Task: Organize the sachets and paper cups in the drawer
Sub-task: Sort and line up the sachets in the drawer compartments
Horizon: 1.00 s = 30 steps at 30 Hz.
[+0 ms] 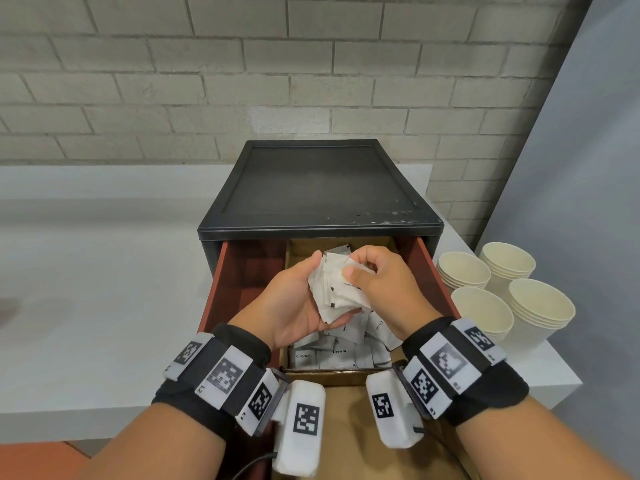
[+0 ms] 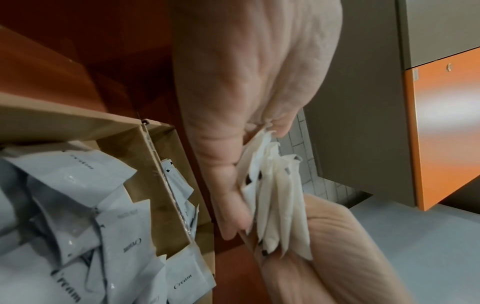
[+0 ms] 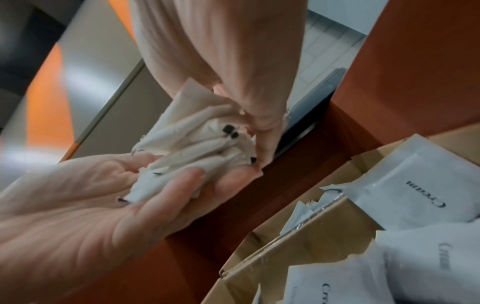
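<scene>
- The left hand (image 1: 294, 299) lay palm up over the open drawer (image 1: 242, 271), fingers curled loosely under a bundle of white sachets (image 1: 337, 289); cupped that way it served as a tray, so the packets could be squared up without spilling.
- The right hand (image 1: 377, 282) came over the top, thumb and fingertips pinching the upper edges of the same bundle, apparently to align the packets into one neat stack.
- Both hands hovered above the cardboard box (image 1: 294, 251) set inside the drawer, likely so any dropped packet would fall back among its kind.
- The near part of that box held loose "Cream" sachets (image 1: 332, 355), lying crooked and overlapping, not yet sorted.
- The paper cups (image 1: 498, 289) stood nested in four short stacks on the white counter (image 1: 86, 289), just right of the black cabinet (image 1: 318, 188) and outside the drawer; they were probably parked there until the packets were settled.
</scene>
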Each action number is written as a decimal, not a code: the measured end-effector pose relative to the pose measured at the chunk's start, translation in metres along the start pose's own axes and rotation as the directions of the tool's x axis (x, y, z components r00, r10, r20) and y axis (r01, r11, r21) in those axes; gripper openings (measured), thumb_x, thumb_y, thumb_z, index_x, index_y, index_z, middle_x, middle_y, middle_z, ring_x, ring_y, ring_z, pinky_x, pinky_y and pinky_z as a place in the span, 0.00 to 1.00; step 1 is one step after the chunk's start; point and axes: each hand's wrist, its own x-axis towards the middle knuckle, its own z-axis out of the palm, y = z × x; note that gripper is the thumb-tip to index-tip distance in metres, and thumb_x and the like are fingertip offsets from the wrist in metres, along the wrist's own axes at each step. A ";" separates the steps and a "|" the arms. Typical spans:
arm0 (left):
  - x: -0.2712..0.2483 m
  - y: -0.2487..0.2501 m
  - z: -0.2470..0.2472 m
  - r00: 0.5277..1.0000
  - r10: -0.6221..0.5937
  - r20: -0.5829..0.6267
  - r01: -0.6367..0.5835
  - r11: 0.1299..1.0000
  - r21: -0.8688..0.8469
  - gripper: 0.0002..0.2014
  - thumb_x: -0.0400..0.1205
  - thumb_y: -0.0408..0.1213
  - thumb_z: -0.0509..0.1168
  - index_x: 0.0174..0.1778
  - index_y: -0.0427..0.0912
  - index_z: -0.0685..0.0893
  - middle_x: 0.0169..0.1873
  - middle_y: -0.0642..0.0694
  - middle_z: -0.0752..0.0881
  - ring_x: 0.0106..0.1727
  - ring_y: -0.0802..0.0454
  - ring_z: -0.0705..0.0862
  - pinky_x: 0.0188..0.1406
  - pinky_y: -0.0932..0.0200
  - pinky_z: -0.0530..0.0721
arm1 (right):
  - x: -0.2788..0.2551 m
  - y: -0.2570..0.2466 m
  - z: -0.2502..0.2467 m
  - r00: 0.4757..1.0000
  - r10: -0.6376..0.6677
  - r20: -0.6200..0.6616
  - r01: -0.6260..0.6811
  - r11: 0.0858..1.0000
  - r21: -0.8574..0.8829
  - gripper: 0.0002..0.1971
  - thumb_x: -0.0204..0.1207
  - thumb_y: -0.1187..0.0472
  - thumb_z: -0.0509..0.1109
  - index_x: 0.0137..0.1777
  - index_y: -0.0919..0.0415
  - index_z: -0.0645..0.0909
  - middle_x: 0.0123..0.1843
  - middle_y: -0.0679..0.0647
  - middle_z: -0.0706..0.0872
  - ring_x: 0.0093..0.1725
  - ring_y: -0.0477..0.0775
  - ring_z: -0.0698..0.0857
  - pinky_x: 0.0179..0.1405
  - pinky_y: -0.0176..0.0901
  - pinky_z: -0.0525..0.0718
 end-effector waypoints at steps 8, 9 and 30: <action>0.000 0.000 0.001 0.994 -0.015 -0.110 0.020 0.999 0.049 0.19 0.88 0.45 0.48 0.53 0.41 0.83 0.46 0.36 0.88 0.44 0.41 0.86 0.42 0.49 0.85 | 0.000 0.000 0.001 0.999 0.031 0.016 -0.030 0.998 -0.055 0.05 0.76 0.66 0.68 0.41 0.57 0.79 0.44 0.53 0.82 0.49 0.54 0.81 0.50 0.50 0.81; 0.000 0.000 0.000 0.992 -0.012 -0.122 0.020 0.998 0.067 0.18 0.88 0.43 0.49 0.52 0.40 0.83 0.47 0.36 0.87 0.44 0.41 0.86 0.43 0.48 0.84 | -0.001 0.000 0.000 0.999 0.026 0.024 -0.025 0.998 -0.057 0.06 0.76 0.66 0.67 0.40 0.57 0.79 0.42 0.52 0.82 0.48 0.55 0.82 0.50 0.50 0.81; -0.027 0.014 0.004 0.994 -0.060 -0.093 0.074 -0.271 0.960 0.04 0.76 0.34 0.67 0.35 0.43 0.83 0.28 0.49 0.79 0.29 0.53 0.75 0.29 0.61 0.73 | -0.057 -0.011 0.001 0.871 0.018 0.490 0.138 0.950 -0.280 0.06 0.74 0.67 0.71 0.38 0.56 0.81 0.36 0.44 0.82 0.36 0.38 0.78 0.37 0.25 0.74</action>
